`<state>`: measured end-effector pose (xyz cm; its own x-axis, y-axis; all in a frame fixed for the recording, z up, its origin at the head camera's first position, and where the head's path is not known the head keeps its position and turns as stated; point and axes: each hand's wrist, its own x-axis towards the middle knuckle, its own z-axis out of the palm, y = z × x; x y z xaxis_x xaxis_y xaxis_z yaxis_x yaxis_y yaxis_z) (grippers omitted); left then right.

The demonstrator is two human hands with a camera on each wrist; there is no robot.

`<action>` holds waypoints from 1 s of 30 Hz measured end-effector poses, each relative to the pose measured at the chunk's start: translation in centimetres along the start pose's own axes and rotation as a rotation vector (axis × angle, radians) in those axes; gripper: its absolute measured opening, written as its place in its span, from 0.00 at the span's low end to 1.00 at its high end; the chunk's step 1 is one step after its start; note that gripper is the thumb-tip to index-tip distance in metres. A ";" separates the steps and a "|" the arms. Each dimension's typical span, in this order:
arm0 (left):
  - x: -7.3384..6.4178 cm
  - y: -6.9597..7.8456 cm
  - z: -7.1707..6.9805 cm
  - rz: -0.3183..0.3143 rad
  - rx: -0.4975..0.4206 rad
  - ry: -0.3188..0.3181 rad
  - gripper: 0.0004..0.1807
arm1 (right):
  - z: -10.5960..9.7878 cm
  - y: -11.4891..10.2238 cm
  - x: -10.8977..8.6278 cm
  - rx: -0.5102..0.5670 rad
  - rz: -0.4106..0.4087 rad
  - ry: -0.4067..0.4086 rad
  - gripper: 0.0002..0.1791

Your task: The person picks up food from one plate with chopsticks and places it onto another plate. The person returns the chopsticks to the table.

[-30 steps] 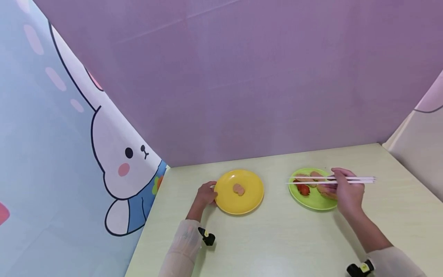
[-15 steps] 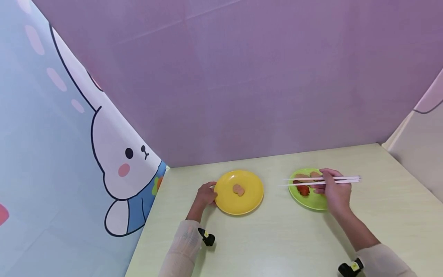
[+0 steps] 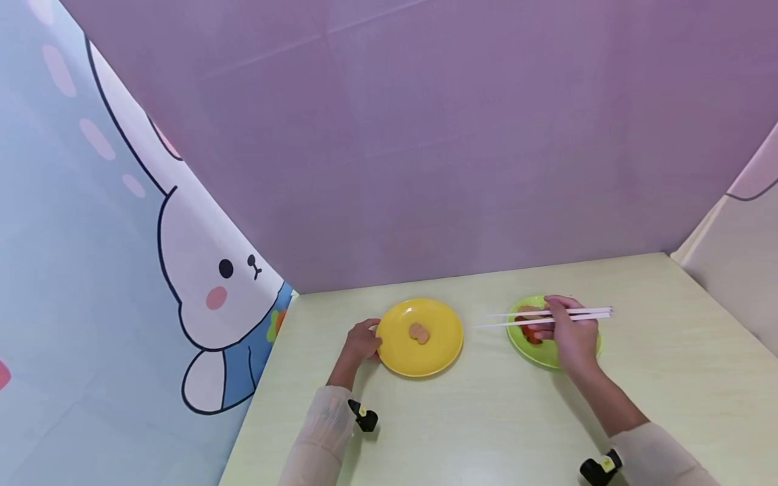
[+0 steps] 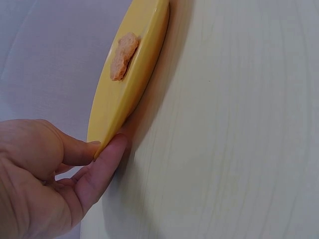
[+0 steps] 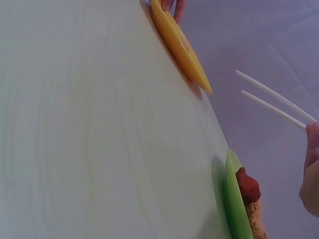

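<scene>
My left hand pinches the left rim of a yellow plate, thumb above and a finger underneath, as the left wrist view shows. On that plate lies one light-brown nugget. A pair of white chopsticks is held in my right hand, over a green plate. Their tips point left toward the yellow plate, slightly apart, with nothing between them. A dark red piece of food and a brown crumbed piece lie on the green plate; my right hand hides the rest in the head view.
Both plates stand on a pale wood-grain table. Behind it rises a purple cloth wall, and a blue panel with a cartoon rabbit stands at the left. Each wrist wears a small black camera.
My right hand has moved left over the green plate with the chopsticks, bringing their tips closer to the yellow plate. My left hand and the yellow plate have stayed put.
</scene>
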<state>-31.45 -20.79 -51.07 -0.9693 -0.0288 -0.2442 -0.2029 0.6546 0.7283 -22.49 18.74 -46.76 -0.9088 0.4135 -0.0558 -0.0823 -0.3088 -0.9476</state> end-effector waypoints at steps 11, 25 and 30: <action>0.0 0.3 0.1 0.014 0.025 0.000 0.30 | 1.5 0.9 -0.2 -0.018 0.014 -0.073 0.07; 0.0 0.7 0.3 0.019 0.031 0.005 0.30 | 3.6 2.4 -0.1 -0.080 -0.027 -0.065 0.07; 0.0 0.6 0.3 0.011 0.040 0.005 0.30 | 4.5 3.1 -0.2 -0.101 -0.024 -0.073 0.08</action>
<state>-31.53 -20.13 -50.80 -0.9722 -0.0247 -0.2330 -0.1863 0.6845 0.7048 -24.35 13.87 -48.27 -0.9347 0.3552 -0.0131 -0.0663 -0.2106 -0.9753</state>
